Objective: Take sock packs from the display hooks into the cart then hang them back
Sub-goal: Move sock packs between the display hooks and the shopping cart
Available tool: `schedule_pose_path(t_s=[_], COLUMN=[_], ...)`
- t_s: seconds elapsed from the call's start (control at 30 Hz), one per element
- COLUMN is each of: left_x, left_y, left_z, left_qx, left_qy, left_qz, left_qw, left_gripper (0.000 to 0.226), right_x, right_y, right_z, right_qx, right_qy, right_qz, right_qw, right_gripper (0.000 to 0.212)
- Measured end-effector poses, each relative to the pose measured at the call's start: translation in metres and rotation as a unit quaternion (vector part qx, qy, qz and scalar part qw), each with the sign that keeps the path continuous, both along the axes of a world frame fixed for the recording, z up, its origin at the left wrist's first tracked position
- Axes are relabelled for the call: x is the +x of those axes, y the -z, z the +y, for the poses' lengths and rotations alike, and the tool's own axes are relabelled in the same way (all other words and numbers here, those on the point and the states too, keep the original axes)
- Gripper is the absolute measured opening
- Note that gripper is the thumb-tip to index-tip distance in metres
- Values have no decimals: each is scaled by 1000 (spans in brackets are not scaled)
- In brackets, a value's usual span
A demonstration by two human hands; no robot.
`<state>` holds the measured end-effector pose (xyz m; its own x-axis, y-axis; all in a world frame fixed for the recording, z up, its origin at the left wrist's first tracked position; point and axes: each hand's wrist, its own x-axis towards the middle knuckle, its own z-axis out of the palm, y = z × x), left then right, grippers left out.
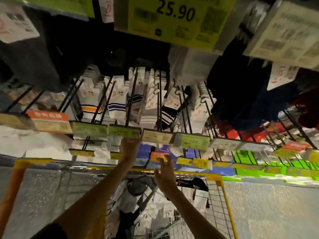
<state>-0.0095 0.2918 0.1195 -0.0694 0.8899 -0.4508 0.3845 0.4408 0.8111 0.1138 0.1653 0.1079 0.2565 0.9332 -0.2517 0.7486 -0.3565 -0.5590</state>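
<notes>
Yellow-framed wire shopping cart is seen nearest, one in number, and several white and dark sock packs with paper header cards are heaped in it; blur prevents an exact count, though at least four can be made out. From this it is judged that the taking step is at least partly done, while none of these packs has yet been hung back. Two bare hands are raised above the cart. The right hand is held with fingers loosely spread and nothing is gripped in it. The left hand is lifted higher, to the underside of a green price label; its fingers are hidden there, so it cannot be told whether anything is pinched. Beyond, a row of at least six price labels is counted, fixed at the tips of long black metal display hooks, of which roughly nine pairs are visible. Many white striped sock packs are carried on these hooks, too crowded to be counted. Whether another pack is being fetched or re-hanging is being started cannot be settled.
</notes>
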Motion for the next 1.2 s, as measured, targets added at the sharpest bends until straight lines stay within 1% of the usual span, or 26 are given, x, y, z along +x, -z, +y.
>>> schedule_pose_path(t_s=[0.07,0.13,0.17,0.2,0.23,0.27,0.3,0.33,0.4,0.43,0.47,0.5,0.53,0.57,0.63,0.7,0.73,0.8,0.9,0.97,1.0,1.07,1.13,1.2], left_x=[-10,-26,-33,-35,-41,-42,-46,-49,-55,-58,-58,-59,-57,-56,-53,-51,-53,-53,-53,-54,-55,-61,-69,-70], left_y=[8,35,47,44,55,57,66,77,96,109,119,130,140,147,163,185,202,228,263,284,293,313,330,340], left_z=[-27,-64,-81,-98,-112,-129,-143,-157,-186,-200,-212,-224,-234,-243,-257,-269,-273,-277,-275,-264,-259,-246,-234,-228], left_qx=[14,-35,-46,-58,-68,-77,-89,-107,-138,-143,-138,-134,-135,-139,-136,-139,-140,-112,-45,3,19,38,21,7], left_qy=[-2,23,38,48,54,67,80,88,77,68,55,60,54,60,62,52,48,48,49,49,64,93,97,116], left_qz=[-35,-25,-17,-8,-3,1,9,21,5,4,7,13,23,38,77,103,109,126,193,228,233,237,230,231], left_qw=[999,999,998,997,996,995,993,990,987,987,989,989,989,988,986,984,983,984,979,973,970,966,968,966], left_gripper=[8,5,7,12,14,13,10,8,13,16,11,4,12,14,11,19,23,32,50,52,56,72,82,79], right_x=[-2,-5,-6,-5,-5,-4,-3,0,5,5,6,4,4,5,2,-1,-3,-7,-8,-8,-7,-6,-7,-12], right_y=[10,15,19,29,37,50,66,84,117,123,132,139,148,168,181,211,212,228,249,266,274,285,296,298], right_z=[-21,-41,-52,-63,-73,-84,-95,-106,-132,-140,-147,-152,-158,-166,-177,-188,-188,-191,-188,-188,-189,-188,-185,-180], right_qx=[-17,-35,-35,-25,-22,-15,-8,6,19,17,15,-8,-25,-25,-28,-92,-118,-153,-194,-181,-161,-149,-146,-161], right_qy=[-4,-36,-54,-65,-78,-100,-107,-117,-155,-171,-178,-175,-179,-186,-202,-199,-207,-235,-272,-264,-261,-247,-222,-206], right_qz=[1,5,3,-1,2,8,23,21,9,3,0,-2,-10,-11,8,11,25,67,47,47,51,54,56,61], right_qw=[1000,999,998,998,997,995,994,993,988,985,984,985,983,982,979,976,971,957,941,946,951,956,962,963], right_gripper=[39,33,31,33,39,47,51,47,30,28,29,30,31,31,35,40,42,50,56,58,59,61,62,63])
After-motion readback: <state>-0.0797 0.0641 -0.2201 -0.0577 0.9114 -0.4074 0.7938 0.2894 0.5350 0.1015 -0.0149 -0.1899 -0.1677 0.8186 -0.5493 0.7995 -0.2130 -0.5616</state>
